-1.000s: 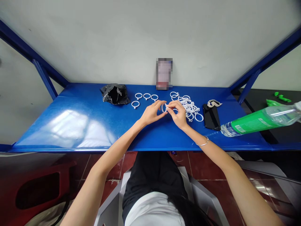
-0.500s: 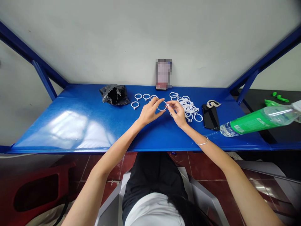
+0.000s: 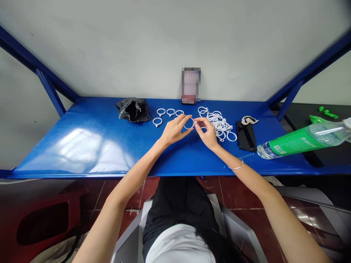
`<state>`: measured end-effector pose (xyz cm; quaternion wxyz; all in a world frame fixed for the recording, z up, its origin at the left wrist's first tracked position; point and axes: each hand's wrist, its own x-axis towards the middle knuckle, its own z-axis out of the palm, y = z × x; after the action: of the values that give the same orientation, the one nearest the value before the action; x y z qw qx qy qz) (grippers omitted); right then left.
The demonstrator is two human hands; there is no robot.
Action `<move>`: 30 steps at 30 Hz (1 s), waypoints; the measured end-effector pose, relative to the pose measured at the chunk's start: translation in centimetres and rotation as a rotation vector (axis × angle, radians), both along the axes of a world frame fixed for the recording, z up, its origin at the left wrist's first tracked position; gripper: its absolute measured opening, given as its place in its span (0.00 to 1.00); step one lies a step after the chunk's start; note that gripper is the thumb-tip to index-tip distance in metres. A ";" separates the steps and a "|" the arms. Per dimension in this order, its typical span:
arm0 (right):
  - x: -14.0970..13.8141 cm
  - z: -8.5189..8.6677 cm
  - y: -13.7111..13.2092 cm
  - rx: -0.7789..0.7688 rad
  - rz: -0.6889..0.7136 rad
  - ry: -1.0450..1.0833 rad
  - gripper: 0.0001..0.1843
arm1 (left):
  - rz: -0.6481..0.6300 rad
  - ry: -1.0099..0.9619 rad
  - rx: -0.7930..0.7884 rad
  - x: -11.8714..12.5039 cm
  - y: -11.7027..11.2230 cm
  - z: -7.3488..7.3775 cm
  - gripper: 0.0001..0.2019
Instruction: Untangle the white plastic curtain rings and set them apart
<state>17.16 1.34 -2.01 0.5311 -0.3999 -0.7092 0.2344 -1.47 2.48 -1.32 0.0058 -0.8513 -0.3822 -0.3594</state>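
Note:
Between my hands is a white plastic curtain ring (image 3: 188, 128), held just above the tabletop. My left hand (image 3: 173, 130) grips its left side with thumb and fingers. On the ring's right side, the thumb and forefinger of my right hand (image 3: 207, 133) pinch the small white knob end; fingertips hide part of it. A heap of similar white rings (image 3: 222, 126) lies right beside my right hand. Several single rings (image 3: 157, 122) are laid out to the left, beyond my left hand, each with a little knob.
A crumpled black plastic bag (image 3: 133, 110) sits at the back left of the blue table (image 3: 109, 146). A phone (image 3: 190, 87) leans on the wall. On the right are a black phone (image 3: 246, 136), a whitish strap-like piece (image 3: 249, 120) and a green-labelled bottle (image 3: 298, 141).
Both hands stay almost where they were on the ring. My right fingers have shifted slightly at the knob end.

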 end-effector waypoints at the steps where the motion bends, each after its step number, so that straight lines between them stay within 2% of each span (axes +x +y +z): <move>1: 0.0 0.0 0.0 0.004 -0.007 -0.010 0.12 | -0.001 0.000 -0.006 0.0 0.0 0.0 0.20; 9: 0.0 0.1 0.0 0.034 -0.029 -0.030 0.08 | 0.008 0.007 0.004 -0.1 0.1 0.0 0.20; 30: -0.1 0.2 -0.1 0.043 -0.038 -0.056 0.09 | 0.019 -0.019 -0.032 -0.1 -0.1 0.1 0.19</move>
<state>17.08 1.28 -1.86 0.5238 -0.4081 -0.7211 0.1979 -1.56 2.43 -1.18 -0.0080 -0.8441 -0.3959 -0.3614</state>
